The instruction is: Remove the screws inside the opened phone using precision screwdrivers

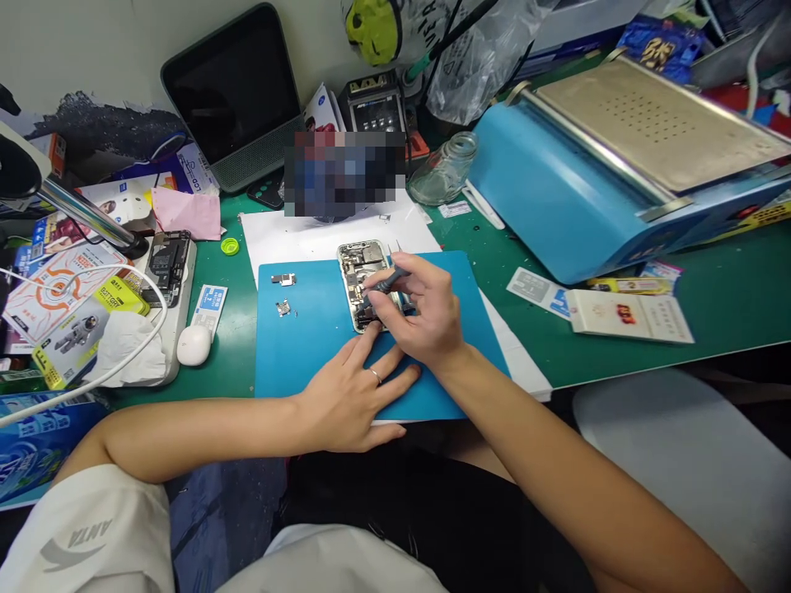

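An opened phone lies on a blue mat, its inner boards showing. My left hand rests palm down over the mat with fingers spread. Its fingertips touch the phone's lower edge. Above the phone, my right hand grips a slim blue-grey tool between thumb and fingers, angled down toward the phone's inside. Whether it is a screwdriver or tweezers cannot be made out. My right hand hides part of the phone. Left of it lie a small metal part and another small metal piece.
A big blue machine with a metal plate stands at right, near a glass jar. At left are a lamp arm, a white cable, boxes and a white earbud case. A dark-screened display leans behind.
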Demonstrator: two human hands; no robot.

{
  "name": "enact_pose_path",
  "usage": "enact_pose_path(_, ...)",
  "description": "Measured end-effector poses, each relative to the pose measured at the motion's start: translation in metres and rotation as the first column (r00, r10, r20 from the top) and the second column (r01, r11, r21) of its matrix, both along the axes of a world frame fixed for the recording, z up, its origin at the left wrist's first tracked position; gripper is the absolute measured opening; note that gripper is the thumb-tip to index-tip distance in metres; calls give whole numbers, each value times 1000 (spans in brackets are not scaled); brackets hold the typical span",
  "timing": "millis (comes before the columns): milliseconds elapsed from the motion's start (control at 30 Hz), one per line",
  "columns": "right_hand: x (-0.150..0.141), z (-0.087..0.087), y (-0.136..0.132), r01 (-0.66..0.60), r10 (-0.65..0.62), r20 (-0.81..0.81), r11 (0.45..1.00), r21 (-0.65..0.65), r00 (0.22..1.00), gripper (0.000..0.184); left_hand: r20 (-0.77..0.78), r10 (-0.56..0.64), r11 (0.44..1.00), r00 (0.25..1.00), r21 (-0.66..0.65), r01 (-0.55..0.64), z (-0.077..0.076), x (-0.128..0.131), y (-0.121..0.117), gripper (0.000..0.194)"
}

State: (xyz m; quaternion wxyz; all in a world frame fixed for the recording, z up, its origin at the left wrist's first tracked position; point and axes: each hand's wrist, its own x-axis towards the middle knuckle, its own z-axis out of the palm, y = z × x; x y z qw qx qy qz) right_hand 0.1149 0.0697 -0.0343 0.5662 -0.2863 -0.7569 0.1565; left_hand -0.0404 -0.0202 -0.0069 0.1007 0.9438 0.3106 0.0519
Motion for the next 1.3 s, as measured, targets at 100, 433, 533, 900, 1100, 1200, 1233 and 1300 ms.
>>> enact_pose_path(100,-1,-3,-2,-57,56,-20,998,-34,998,59,-22,15,1000,1000,16,-15,1,1,-2,81)
enact_pose_path(433,-2,-4,-2,-215,193,-106,939,-268,975,54,-153,75,993,985,103,-60,6,3,-12,80)
enact_pose_path(533,-1,-4,-3,-242,221,-102,929,-281,970,53,-165,76,994,983,88,-62,7,3,-11,79)
enact_pose_path(900,-1,0,-3,-179,181,-17,946,-271,983,49,-164,56,998,985,48,-48,9,2,-8,77)
enact_pose_path(1100,-1,-2,-4,-140,140,-20,952,-271,990,47,-166,54,997,985,68,-43,8,2,-8,77)
enact_pose_path(1200,-1,-3,-3,-88,81,-40,969,-233,996,47,-173,60,996,983,73,-48,8,2,-9,77)
enact_pose_path(1233,-1,-3,-3,-71,61,-54,972,-224,997,47,-176,61,996,983,73,-49,9,2,-9,77)
enact_pose_path(1300,-1,-2,-2,-47,28,-89,975,-217,996,45,-177,64,996,982,75,-52,9,2,-9,77)
